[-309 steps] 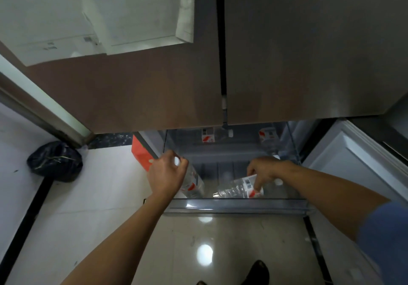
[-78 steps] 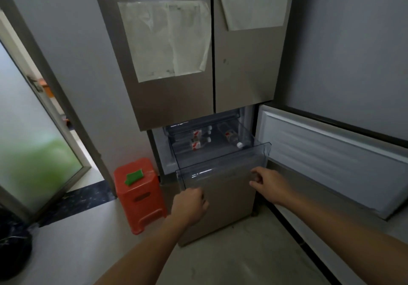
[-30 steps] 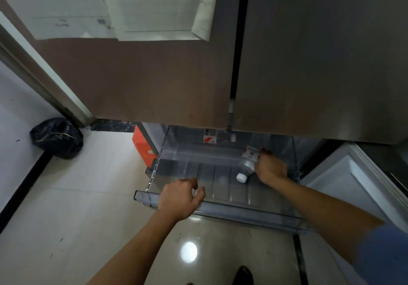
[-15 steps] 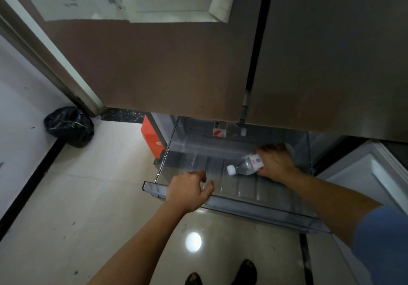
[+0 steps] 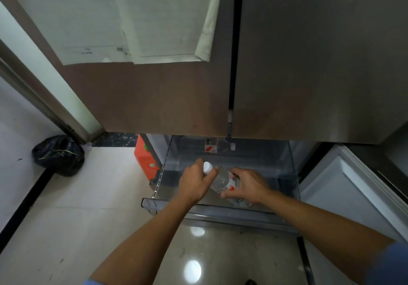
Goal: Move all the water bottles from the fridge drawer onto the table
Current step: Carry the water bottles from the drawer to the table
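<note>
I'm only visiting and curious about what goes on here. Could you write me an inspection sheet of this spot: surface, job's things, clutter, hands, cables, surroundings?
Surface: pulled-out clear plastic fridge drawer; table not in view.
Job's things: clear plastic water bottle with white cap and red-and-white label, held tilted over the drawer; second bottle visible at the back.
Clutter: black plastic bag on the glossy tiled floor; orange plastic stool beside the fridge.
Hands: left hand grips the bottle near its cap; right hand holds its body.
Cables: nothing seen.
Surroundings: brown fridge doors bearing white paper sheets; white lower door open at the right.
</note>
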Action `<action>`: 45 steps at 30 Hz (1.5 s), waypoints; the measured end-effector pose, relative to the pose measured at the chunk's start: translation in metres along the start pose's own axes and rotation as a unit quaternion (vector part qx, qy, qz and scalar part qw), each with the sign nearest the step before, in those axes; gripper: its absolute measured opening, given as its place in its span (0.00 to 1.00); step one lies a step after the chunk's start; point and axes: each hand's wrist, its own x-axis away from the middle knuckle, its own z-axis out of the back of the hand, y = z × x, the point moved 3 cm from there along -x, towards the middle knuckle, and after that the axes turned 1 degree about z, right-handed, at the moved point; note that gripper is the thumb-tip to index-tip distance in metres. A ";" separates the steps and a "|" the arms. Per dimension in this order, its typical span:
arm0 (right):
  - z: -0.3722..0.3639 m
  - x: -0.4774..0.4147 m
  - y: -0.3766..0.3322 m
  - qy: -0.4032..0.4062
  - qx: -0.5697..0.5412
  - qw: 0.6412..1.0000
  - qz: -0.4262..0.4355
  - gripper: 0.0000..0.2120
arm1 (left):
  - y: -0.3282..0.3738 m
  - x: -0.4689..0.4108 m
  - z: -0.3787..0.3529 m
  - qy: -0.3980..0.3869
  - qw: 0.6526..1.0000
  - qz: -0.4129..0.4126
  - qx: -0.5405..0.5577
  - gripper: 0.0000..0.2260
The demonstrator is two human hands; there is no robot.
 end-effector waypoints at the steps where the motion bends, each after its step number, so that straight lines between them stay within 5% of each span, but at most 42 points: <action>1: -0.001 -0.002 -0.003 -0.011 -0.014 1.000 0.004 0.35 | 0.000 -0.001 0.005 0.014 1.000 -0.006 -0.013 0.18; 7: -0.006 -0.046 0.010 -0.072 -0.127 0.986 -0.075 0.29 | -0.028 0.009 0.036 0.079 0.993 -0.026 -0.086 0.22; 12: 0.005 -0.090 0.041 0.045 -0.185 0.964 -0.186 0.02 | -0.062 0.025 0.063 0.137 0.984 0.000 -0.115 0.18; 18: -0.009 -0.139 0.042 0.098 -0.188 0.956 -0.200 0.30 | -0.085 0.038 0.065 0.175 0.973 0.024 -0.148 0.12; 22: -0.017 -0.149 0.040 0.115 -0.171 0.961 -0.184 0.30 | -0.095 0.044 0.070 0.206 0.969 0.038 -0.134 0.12; 24: -0.024 -0.141 0.045 0.093 -0.207 0.954 -0.196 0.22 | -0.100 0.047 0.071 0.208 0.969 0.037 -0.128 0.14; 28: -0.048 -0.118 0.038 -0.015 -0.473 0.842 -0.260 0.12 | -0.101 0.044 0.068 0.213 0.968 0.051 -0.119 0.15; 31: -0.070 -0.108 0.025 -0.053 -0.520 0.806 -0.279 0.10 | -0.100 0.040 0.067 0.208 0.967 0.063 -0.132 0.13; 38: -0.058 -0.076 0.013 0.044 -0.430 0.863 -0.261 0.17 | -0.086 0.042 0.065 0.153 0.973 0.032 -0.168 0.20; 45: -0.015 -0.018 0.001 0.165 -0.254 0.931 -0.204 0.18 | -0.068 0.043 0.071 0.109 0.975 -0.004 -0.192 0.13</action>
